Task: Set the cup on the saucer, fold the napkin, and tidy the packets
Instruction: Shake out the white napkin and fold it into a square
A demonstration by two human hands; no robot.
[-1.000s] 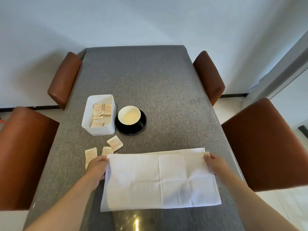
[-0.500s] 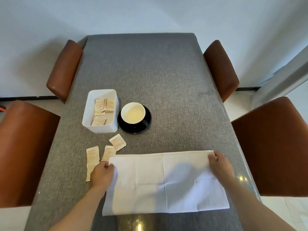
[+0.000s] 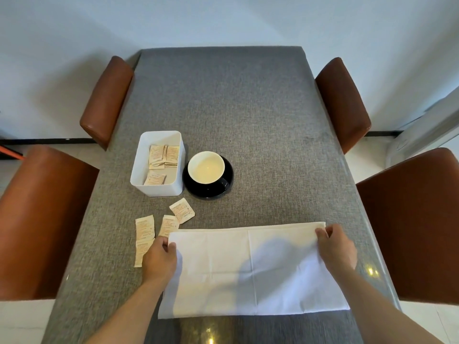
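Pinching the napkin [image 3: 250, 269] at its far corners, left hand [image 3: 160, 259] and right hand [image 3: 336, 249] closed on cloth, flat at the table's [image 3: 223, 108] near edge. Soft, light, floppy; best gripped by corners.

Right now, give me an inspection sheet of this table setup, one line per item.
Surface: grey fabric-covered table, glossy near edge.
Job's things: white cup sits on black saucer; white cloth napkin folded once, flat; white rectangular plastic box holds some beige paper packets.
Clutter: loose packets lie left of the napkin, outside the box.
Grippers: left hand and right hand pinch the napkin's far corners.
Cables: nothing seen.
Surroundings: four brown leather chairs, white wall.
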